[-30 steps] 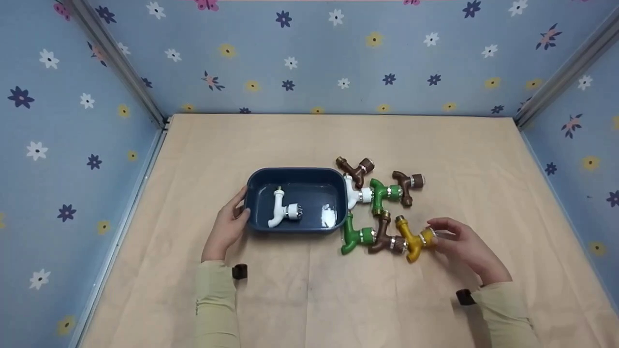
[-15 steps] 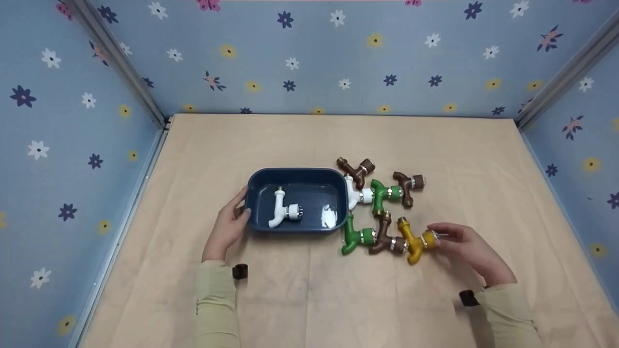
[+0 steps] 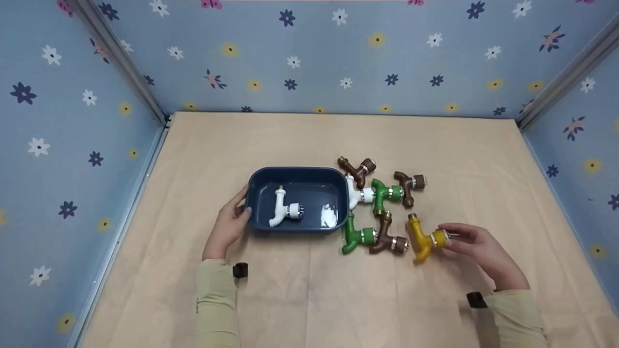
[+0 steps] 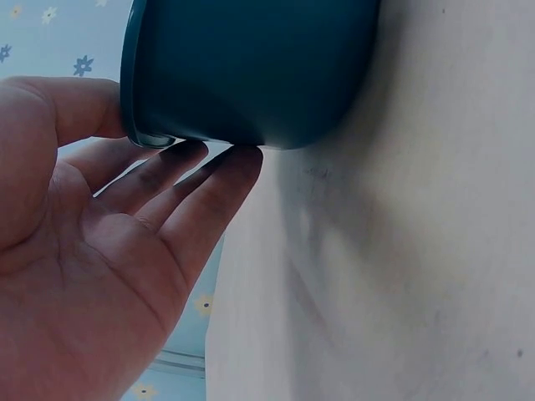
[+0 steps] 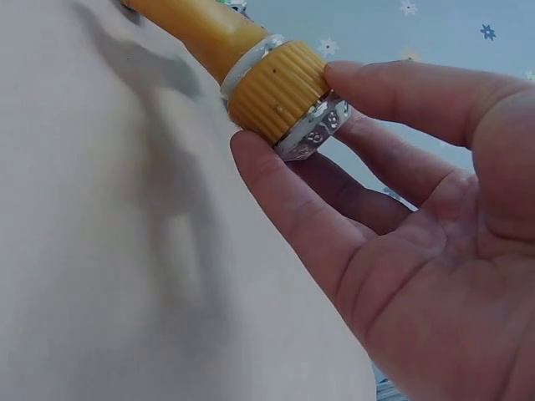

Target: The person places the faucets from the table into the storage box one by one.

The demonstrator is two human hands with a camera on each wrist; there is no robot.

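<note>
Probably a work booth [image 3: 29, 193], flowered panels [image 3: 319, 58], metal posts [image 3: 123, 58], beige tabletop [image 3: 319, 290]

- The left hand [image 4: 100, 242] fills the left side of the frame and holds a teal container [image 4: 242, 67] at upper centre.
- Its thumb [image 4: 88, 109] meets the container's rim [image 4: 129, 79], the tip hidden there; the fingers [image 4: 213, 188] reach up to the container's lower edge.
- A pale cloth surface [image 4: 435, 251] covers the right, shadowed near the container.
- A blue flowered wall [image 4: 79, 29] shows at upper left.
</note>
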